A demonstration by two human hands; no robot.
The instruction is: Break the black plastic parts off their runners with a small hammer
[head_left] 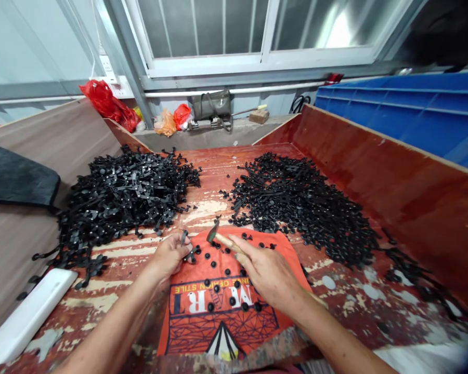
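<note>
My right hand point(265, 270) is closed round the wooden handle of a small hammer point(226, 241), its dark metal head angled over an orange printed cloth point(195, 337). On the left, my left hand point(172, 254) pinches a black plastic part point(185, 239) at the cloth's upper left edge. Another black piece point(193, 254) lies by those fingertips; whether it joins the pinched part I cannot tell. Several small round black pieces point(213, 264) are scattered over the cloth between and below my hands.
Heaps of black plastic parts lie on the left point(132, 187) and right point(300, 202) of the worn red-brown board. A white oblong object point(31, 314) rests at left front. Wooden side boards point(398, 182) border the surface, with a blue crate point(405, 114) beyond on the right.
</note>
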